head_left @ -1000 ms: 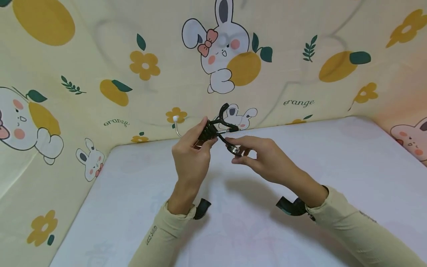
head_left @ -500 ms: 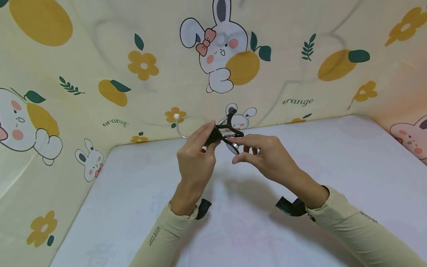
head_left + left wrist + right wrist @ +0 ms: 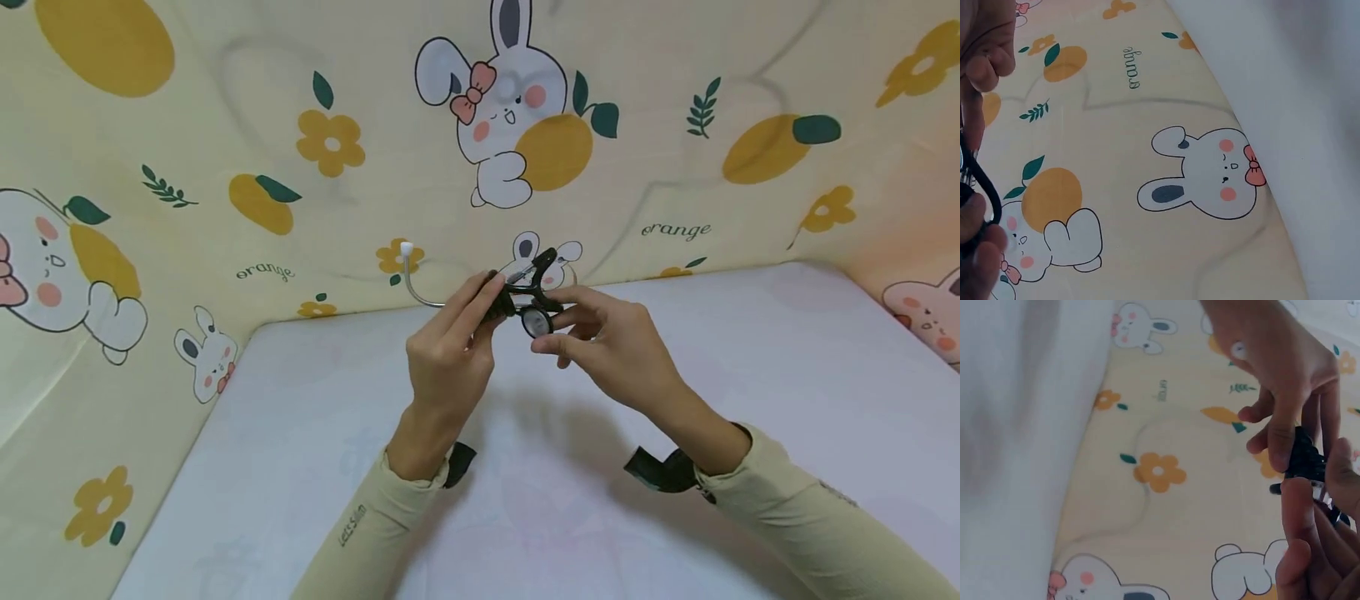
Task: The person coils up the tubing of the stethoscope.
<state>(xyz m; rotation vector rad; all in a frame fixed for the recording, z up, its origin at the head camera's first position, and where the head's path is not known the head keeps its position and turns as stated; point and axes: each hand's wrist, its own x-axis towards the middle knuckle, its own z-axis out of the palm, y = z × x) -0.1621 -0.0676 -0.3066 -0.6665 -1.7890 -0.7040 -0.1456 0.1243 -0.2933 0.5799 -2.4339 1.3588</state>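
Note:
A black stethoscope [image 3: 501,308], its tubing bundled into a compact coil, is held up between both hands in the head view. My left hand [image 3: 450,354] grips the bundle from the left, partly covering it. From the right, my right hand [image 3: 615,346] holds the stethoscope by its round chest piece [image 3: 537,322], thumb at the lower rim and fingers behind. A metal ear tube with a white ear tip [image 3: 407,248] sticks out left, beyond the left hand. Black tubing loops stand up above the chest piece. The right wrist view shows the coiled tubing [image 3: 1305,456] between both hands' fingers.
A white-covered table [image 3: 525,517] lies under the hands. Behind it rises a cream cloth backdrop [image 3: 420,167] printed with rabbits, oranges and flowers. Dark straps [image 3: 660,469] sit at both sleeve cuffs.
The chest piece has turned so its round face shows toward the head camera. Both hands and the stethoscope have shifted slightly right, and the white ear tip stands a little higher.

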